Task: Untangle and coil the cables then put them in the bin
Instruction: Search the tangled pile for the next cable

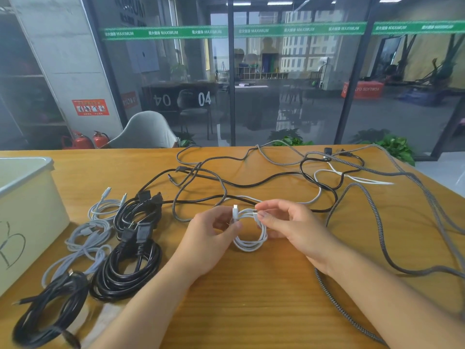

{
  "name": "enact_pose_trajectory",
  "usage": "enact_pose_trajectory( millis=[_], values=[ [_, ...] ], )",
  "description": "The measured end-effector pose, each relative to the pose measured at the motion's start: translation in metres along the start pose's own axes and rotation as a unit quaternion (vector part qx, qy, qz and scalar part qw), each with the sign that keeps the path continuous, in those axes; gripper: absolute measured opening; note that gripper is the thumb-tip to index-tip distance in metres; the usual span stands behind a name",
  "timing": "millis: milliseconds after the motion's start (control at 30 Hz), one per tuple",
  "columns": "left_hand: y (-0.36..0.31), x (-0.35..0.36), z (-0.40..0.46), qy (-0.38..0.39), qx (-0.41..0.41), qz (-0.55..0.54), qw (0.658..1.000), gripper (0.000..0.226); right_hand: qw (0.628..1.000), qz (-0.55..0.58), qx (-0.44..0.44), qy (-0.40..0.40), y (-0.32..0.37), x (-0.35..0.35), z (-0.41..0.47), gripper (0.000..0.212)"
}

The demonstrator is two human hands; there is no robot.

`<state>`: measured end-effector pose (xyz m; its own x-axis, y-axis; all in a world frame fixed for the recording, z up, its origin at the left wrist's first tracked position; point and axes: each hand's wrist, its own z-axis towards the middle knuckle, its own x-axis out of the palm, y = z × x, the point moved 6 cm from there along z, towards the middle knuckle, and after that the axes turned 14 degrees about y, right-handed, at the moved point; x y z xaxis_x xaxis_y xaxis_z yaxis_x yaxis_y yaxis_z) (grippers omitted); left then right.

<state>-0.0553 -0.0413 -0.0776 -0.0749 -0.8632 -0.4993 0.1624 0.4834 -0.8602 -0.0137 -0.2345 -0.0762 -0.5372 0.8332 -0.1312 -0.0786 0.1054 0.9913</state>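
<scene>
A small white cable coil (250, 241) hangs between my hands above the middle of the wooden table (251, 298). My left hand (214, 235) grips the coil's left side beside one white plug. My right hand (289, 225) pinches the other plug end at the coil's top right. Behind my hands lies a tangle of black cable (264, 182), grey braided cable (377, 205) and another white cable (352, 177). The cream bin (27, 222) stands at the table's left edge.
Several coiled cables lie left of my hands: black coils (125, 270), light grey coils (88, 238) and a dark coil (47, 311) near the front edge. A grey chair (148, 132) and a glass wall stand beyond the table.
</scene>
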Motion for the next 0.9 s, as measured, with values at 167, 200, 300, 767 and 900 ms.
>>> enact_pose_trajectory(
  millis=[167,200,300,767,900],
  values=[
    [0.001,-0.004,0.000,-0.011,0.011,0.052,0.999,0.038,1.000,-0.029,0.003,-0.008,0.000,-0.003,0.001,0.014],
    [0.003,-0.005,0.001,-0.013,0.010,0.053,0.998,0.041,0.999,-0.037,0.004,-0.011,-0.001,-0.005,0.002,0.014],
    [0.006,-0.005,0.001,-0.008,0.003,0.079,0.997,0.050,0.997,-0.077,0.007,-0.004,-0.002,-0.008,0.003,0.014],
    [-0.005,0.002,-0.024,-0.007,0.005,0.225,0.974,0.064,0.919,-0.382,-0.006,0.098,-0.003,-0.002,-0.001,0.068],
    [-0.008,0.001,-0.033,-0.012,0.005,0.235,0.972,0.064,0.915,-0.390,-0.028,0.099,0.001,0.006,-0.001,0.067]
  ],
)
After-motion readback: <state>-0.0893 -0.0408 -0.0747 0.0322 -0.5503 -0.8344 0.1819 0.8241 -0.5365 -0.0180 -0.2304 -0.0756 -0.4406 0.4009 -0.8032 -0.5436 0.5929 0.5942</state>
